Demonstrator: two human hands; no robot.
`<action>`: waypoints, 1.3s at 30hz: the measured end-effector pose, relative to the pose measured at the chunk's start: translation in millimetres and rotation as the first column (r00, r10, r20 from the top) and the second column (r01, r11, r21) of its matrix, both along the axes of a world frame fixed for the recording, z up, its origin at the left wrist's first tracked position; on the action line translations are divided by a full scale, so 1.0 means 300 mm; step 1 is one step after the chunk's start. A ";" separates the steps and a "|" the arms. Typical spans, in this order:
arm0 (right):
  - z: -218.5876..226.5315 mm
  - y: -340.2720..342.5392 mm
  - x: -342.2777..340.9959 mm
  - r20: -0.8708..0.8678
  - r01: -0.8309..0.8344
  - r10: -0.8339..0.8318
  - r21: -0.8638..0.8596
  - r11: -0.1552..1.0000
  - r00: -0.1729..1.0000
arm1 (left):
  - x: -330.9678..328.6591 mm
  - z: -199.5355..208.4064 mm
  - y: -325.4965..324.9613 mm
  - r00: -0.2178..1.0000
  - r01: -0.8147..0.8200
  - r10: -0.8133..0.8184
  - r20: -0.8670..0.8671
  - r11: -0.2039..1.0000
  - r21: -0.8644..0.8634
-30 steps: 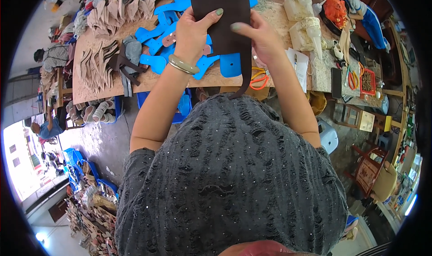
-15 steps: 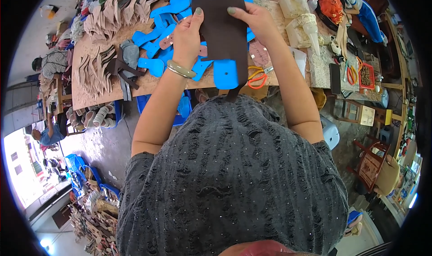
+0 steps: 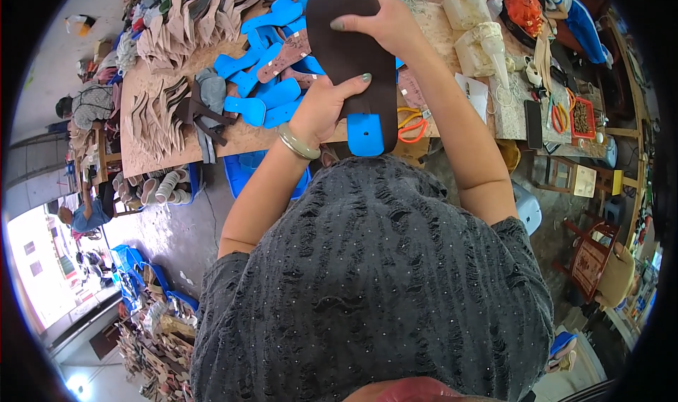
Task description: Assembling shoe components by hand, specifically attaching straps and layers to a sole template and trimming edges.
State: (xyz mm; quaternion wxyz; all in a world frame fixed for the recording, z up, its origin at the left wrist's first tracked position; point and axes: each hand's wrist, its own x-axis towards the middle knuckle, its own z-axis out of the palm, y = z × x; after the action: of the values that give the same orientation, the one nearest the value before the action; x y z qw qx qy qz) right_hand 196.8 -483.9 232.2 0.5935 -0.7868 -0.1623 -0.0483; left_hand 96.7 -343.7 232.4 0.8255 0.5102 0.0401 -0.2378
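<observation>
Since half a second ago, the left hand (image 3: pixel 321 109) has slid down the dark brown piece (image 3: pixel 353 63), the right hand (image 3: pixel 390 24) has gone across its upper end, and the piece has come nearer the person, so that its rounded top now shows whole.

In the head view, the piece is held up over the middle of the front edge of the table (image 3: pixel 244 135). It is long, flat, matte and plain, broad and rounded at the top. At its lower end shows a bright blue end (image 3: pixel 365 137) with rounded corners and a small dark hole near the middle; brown runs down beside it on the right as a narrow strip. How the blue and the brown are joined cannot be told.

The left hand grips the piece's left edge low down, thumb laid on its face. The right hand clasps the upper right edge, thumb pressed flat across the face. The other fingers of both are mostly hidden.

Blue sole-shaped pieces (image 3: pixel 246 110) lie heaped toward the table's middle, with speckled pink pieces (image 3: pixel 285 52) among them. Beige shaped pieces (image 3: pixel 157 123) stand in rows at the table's left end. Orange-handled scissors (image 3: pixel 413 131) lie at its front edge, just right of the brown piece.
</observation>
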 end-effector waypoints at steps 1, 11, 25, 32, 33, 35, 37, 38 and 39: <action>0.032 -0.019 0.016 0.049 -0.040 0.040 -0.011 0.999 0.998 | -0.002 -0.004 -0.007 1.000 -0.003 0.003 -0.002 1.000 -0.005; 0.046 0.011 0.018 0.769 0.391 0.093 -0.421 0.818 0.632 | -0.002 -0.040 -0.034 1.000 -0.028 0.028 0.006 0.998 0.059; -0.007 -0.154 -0.224 0.333 0.239 -0.221 -0.014 0.971 0.917 | 0.027 -0.050 -0.068 0.924 -0.361 0.372 0.093 0.925 -0.116; -0.068 -0.102 -0.302 0.606 0.368 -0.232 -0.108 0.924 0.761 | 0.003 -0.045 -0.120 0.865 -0.437 0.443 0.236 0.896 -0.079; -0.071 -0.105 -0.306 0.586 0.368 -0.258 -0.075 0.927 0.768 | -0.003 -0.047 -0.127 0.841 -0.469 0.466 0.276 0.881 -0.059; -0.070 -0.104 -0.311 0.499 0.330 -0.271 -0.033 0.943 0.823 | -0.013 -0.042 -0.129 0.854 -0.446 0.446 0.268 0.893 -0.065; -0.063 -0.107 -0.318 0.407 0.293 -0.274 0.018 0.956 0.871 | -0.021 -0.035 -0.115 0.865 -0.426 0.429 0.260 0.902 -0.069; -0.054 -0.113 -0.322 0.307 0.213 -0.209 0.021 0.977 0.929 | -0.024 -0.031 -0.105 0.884 -0.382 0.384 0.267 0.922 -0.059; -0.046 -0.118 -0.326 0.204 0.129 -0.134 0.034 0.991 0.970 | -0.028 -0.028 -0.094 0.900 -0.340 0.340 0.273 0.939 -0.050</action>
State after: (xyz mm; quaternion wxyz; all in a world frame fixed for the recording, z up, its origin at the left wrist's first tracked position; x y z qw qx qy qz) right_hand 99.1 -519.3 218.5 0.5772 -0.7804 -0.1697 -0.1703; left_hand 88.1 -372.0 224.1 0.8519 0.5232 0.0124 -0.0162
